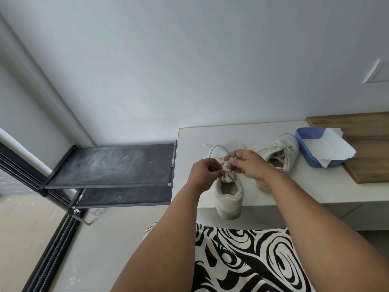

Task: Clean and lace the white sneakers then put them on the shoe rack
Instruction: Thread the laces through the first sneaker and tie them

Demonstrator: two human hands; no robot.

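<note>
Fingers [235, 160] pinching laces [226, 168]; paper-filled tub [303, 138]

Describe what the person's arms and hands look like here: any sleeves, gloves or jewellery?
Both arms are bare right up to the frame's lower edge, with no sleeves showing. The left hand and right hand wear no gloves; no watch, bracelet or ring is visible. Below them shows a black-and-white swirl-patterned garment.
</note>
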